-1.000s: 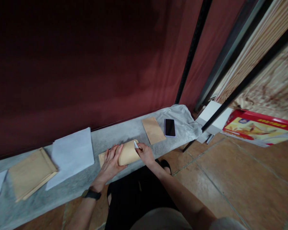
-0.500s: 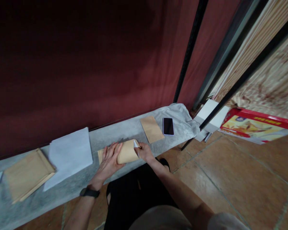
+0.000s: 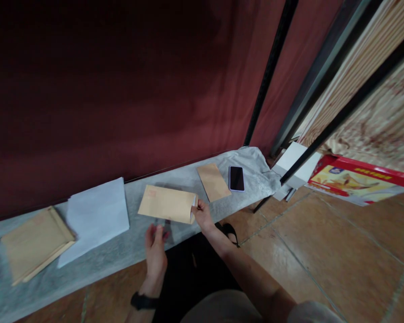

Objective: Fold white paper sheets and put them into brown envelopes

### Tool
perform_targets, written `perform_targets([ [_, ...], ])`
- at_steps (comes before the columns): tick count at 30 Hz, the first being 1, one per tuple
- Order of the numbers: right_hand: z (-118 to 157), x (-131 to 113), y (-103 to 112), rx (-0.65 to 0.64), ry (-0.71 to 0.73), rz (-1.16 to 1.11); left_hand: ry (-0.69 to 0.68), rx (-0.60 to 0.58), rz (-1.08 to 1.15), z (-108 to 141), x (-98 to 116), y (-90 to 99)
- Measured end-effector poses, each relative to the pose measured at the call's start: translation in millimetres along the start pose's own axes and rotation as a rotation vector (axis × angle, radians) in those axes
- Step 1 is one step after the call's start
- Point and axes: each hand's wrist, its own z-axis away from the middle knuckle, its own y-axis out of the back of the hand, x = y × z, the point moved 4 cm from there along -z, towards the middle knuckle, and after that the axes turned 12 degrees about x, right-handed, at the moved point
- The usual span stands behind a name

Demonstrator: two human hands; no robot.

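Observation:
A brown paper envelope (image 3: 170,204) lies flat-looking over the bench, with faint red print at its left end. My right hand (image 3: 203,216) pinches its right end, where a bit of white paper shows in the opening. Just below the envelope's lower edge, my left hand (image 3: 156,251) is off it, holding nothing that I can see; its fingers are bent, apart and slightly blurred. A dark band sits on my left wrist. Right of the held envelope rests another brown envelope (image 3: 213,181).
The narrow bench has a grey cover (image 3: 134,244). On it are a phone (image 3: 236,178), white paper sheets (image 3: 97,220) and a stack of brown envelopes (image 3: 37,244) at left. Dark metal posts (image 3: 271,74), a white box (image 3: 294,163) and a red-yellow box (image 3: 357,179) stand at right.
My left hand has let go of the envelope and drawn down toward me. Bent over before, the envelope is now flattened out, still held by my right hand.

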Motion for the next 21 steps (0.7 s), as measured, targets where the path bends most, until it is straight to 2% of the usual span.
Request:
perform_targets([
  [2, 6, 1, -3, 0.005, -0.005, -0.041, 0.316, -0.196, 0.189, 21, -9, -21.4],
  [3, 10, 1, -5, 0.009, -0.009, -0.059, 0.411, -0.253, 0.267, 29, -8, -31.2],
  [4, 13, 1, -6, 0.014, -0.013, -0.075, 0.469, -0.270, 0.336, 35, -6, -39.2],
  [6, 17, 1, -7, 0.021, -0.019, -0.104, 0.523, -0.220, 0.415, 40, 1, -49.7],
  [9, 21, 0, -5, 0.011, -0.024, -0.139, 0.515, -0.176, 0.417, 40, 10, -56.6],
  [14, 21, -5, -1, -0.050, -0.036, -0.154, 0.413, -0.242, 0.283, 28, 15, -56.2],
  [21, 6, -5, -7, -0.091, -0.024, -0.078, 0.292, -0.296, 0.075, -12, 21, -52.9],
])
